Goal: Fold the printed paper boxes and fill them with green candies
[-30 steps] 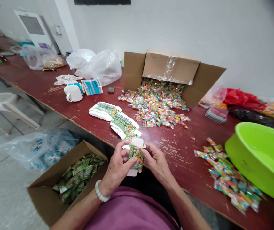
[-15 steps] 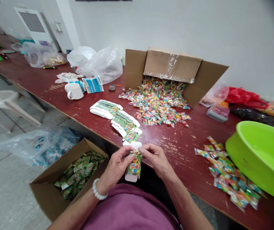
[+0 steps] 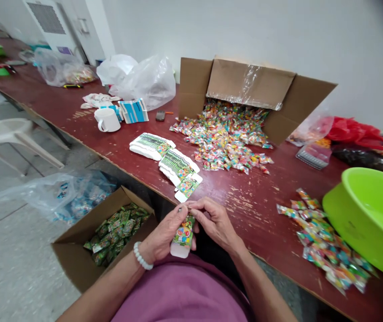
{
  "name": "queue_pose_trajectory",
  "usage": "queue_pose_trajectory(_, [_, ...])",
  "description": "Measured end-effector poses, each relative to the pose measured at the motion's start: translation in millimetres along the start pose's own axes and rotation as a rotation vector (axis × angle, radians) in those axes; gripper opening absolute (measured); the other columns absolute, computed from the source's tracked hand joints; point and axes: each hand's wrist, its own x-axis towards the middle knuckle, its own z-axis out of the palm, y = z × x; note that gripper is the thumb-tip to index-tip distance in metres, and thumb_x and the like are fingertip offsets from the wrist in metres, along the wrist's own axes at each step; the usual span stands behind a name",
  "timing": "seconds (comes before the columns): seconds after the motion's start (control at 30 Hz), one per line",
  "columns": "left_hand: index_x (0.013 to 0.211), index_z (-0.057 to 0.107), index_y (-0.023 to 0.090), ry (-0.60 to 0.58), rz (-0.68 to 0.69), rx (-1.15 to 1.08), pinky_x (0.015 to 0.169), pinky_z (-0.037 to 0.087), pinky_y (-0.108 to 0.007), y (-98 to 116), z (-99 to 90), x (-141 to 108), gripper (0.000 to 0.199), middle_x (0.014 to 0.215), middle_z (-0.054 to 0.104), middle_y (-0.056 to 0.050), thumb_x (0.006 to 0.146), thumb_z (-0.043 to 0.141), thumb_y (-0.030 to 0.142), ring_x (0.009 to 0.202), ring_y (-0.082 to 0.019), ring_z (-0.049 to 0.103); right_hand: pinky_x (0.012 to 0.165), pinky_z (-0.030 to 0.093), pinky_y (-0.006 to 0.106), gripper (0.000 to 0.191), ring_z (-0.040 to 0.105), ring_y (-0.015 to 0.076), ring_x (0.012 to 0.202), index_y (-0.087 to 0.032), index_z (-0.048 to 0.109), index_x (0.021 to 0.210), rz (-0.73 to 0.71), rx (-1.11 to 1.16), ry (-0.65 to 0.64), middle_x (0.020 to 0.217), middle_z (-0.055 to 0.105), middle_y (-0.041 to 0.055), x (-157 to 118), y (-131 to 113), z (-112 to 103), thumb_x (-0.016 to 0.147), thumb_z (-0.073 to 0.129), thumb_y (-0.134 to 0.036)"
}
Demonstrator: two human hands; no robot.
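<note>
Between my hands, just off the table's front edge, is a small green printed carton [image 3: 183, 234] with a white flap hanging at its lower end. My left hand [image 3: 169, 232] wraps round it from the left, thumb near its top. With fingers and thumb pinched at the carton's upper end, my right hand [image 3: 214, 220] covers that end. Ahead of them lie fanned rows of flat green-and-white cartons [image 3: 177, 165], the closest one [image 3: 189, 185] apart from the rest. Behind these, a heap of small wrapped candies [image 3: 226, 143] spills from a cardboard box [image 3: 251, 85].
To the right stand a lime-green basin [image 3: 362, 223] and a pile of wrapped candies [image 3: 328, 246]. A box of green packets [image 3: 117, 230] sits low at left, beside a plastic bag [image 3: 77, 192]. A white mug [image 3: 107, 120] and a white stool [image 3: 13, 134] are farther left.
The carton's white top flap, upright earlier, is now folded down under my fingers. My left hand has wrapped further round the carton, and my right fingers have closed on its upper end.
</note>
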Motion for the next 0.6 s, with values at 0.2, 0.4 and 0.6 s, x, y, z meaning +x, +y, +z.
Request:
queue_pose_trajectory(0.2, [0.141, 0.050, 0.024, 0.109, -0.062, -0.012, 0.046, 0.047, -0.023, -5.9, -0.7, 6.5, 0.072, 0.072, 0.063, -0.002, 0.090, 0.039, 0.074, 0.049, -0.013, 0.060, 0.059, 0.053, 0.028, 0.019, 0.064, 0.0125, 0.057, -0.020, 0.068, 0.085, 0.247, 0.308, -0.088, 0.086, 0.072, 0.0028, 2.6, -3.5, 1.5, 0.087, 0.071, -0.038])
queue_pose_trajectory(0.4, [0.114, 0.067, 0.014, 0.213, -0.056, 0.131, 0.044, 0.042, -0.021, -3.9, 3.1, 8.2, 0.080, 0.067, 0.063, -0.003, 0.086, 0.034, 0.081, 0.043, -0.011, 0.054, 0.052, 0.052, 0.026, 0.018, 0.062, 0.0110, 0.055, -0.018, 0.071, 0.082, 0.306, 0.345, -0.051, 0.097, 0.076, 0.0066, 10.5, -7.6, 7.8, 0.081, 0.076, -0.035])
queue_pose_trajectory(0.6, [0.092, 0.071, 0.010, 0.205, 0.008, 0.252, 0.045, 0.040, -0.022, -2.0, 4.2, 6.7, 0.080, 0.063, 0.062, -0.004, 0.084, 0.038, 0.082, 0.043, -0.011, 0.054, 0.049, 0.050, 0.025, 0.024, 0.065, 0.0155, 0.062, -0.018, 0.069, 0.076, 0.353, 0.443, -0.032, 0.086, 0.074, 0.0056, 15.9, -7.9, 5.3, 0.078, 0.078, -0.040])
